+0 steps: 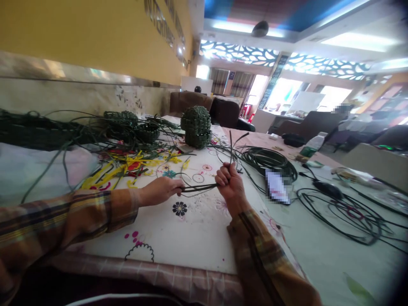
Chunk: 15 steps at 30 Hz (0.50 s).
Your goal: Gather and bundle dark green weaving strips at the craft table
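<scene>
Flower-patterned and white, the bench [197, 238] stretches before the person I'm watching. Fingers of the left hand [164, 190] pinch one end of some thin dark strips [200, 187]; those of the right hand [231, 182] are closed in a fist around the other, loose tips poking up. Held between both, the strips run over the bench. Yellow scraps [148, 161] lie beyond the left wrist, a woven green piece [196, 123] stands farther back, and a dark coil [269, 158] rests off to the right.

Loose brown plaid sleeves [79, 216] with yellow and dark stripes
</scene>
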{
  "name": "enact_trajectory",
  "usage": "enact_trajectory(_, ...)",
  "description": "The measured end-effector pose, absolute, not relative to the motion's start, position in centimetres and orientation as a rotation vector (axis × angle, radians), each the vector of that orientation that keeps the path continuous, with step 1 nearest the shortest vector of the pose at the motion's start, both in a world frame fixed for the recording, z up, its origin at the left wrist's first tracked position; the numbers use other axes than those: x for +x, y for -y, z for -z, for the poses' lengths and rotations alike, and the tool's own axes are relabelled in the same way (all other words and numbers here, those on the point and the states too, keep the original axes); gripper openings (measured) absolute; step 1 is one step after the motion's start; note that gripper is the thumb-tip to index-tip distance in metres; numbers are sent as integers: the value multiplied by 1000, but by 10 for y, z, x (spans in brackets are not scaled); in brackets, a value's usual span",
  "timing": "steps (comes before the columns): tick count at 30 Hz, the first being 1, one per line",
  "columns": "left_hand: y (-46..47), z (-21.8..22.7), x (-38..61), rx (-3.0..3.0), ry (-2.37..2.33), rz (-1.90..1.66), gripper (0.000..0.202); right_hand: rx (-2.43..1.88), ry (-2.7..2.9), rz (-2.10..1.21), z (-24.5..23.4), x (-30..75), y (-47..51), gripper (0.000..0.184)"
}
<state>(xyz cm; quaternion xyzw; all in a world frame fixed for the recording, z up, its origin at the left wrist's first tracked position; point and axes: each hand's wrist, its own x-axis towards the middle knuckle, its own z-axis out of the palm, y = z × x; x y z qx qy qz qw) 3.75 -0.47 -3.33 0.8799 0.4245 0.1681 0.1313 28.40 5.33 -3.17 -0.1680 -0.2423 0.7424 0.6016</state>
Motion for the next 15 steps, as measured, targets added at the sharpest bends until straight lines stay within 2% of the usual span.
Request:
enact_trajectory(4,11,34,4,2783,-1276,-345,22,-434,624,-1778,30,293,-57,44)
enact_trajectory(9,-21,8,-57,2977,-1327,-227,26,-435,659,-1831,31,296,-58,48)
enact_trajectory(12,-60,-5,-106,2805,-1743,-273,35,-430,661,-1836,31,298,-57,47)
enact_trajectory(15,-94,-7,-151,2499,-2134,-293,28,-431,686,-1828,30,299,-58,44)
